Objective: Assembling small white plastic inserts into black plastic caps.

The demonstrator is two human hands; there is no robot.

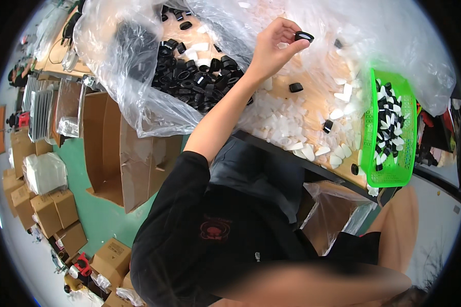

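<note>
Fingers (pixel 292 37) of the left hand (pixel 274 48) pinch a black cap (pixel 304 36), opening tilted sideways.

The floor (pixel 95 215) is painted green. A wooden desk (pixel 312 97) with a dark front edge runs across the upper part of the view. Tall open cardboard boxes (pixel 107 148) stand on the floor just beside the desk, and smaller closed cartons (pixel 56 210) are stacked near them at the left. A stack of grey ribbed trays (pixel 41 112) stands further back. Even daylight fills the room.
</note>
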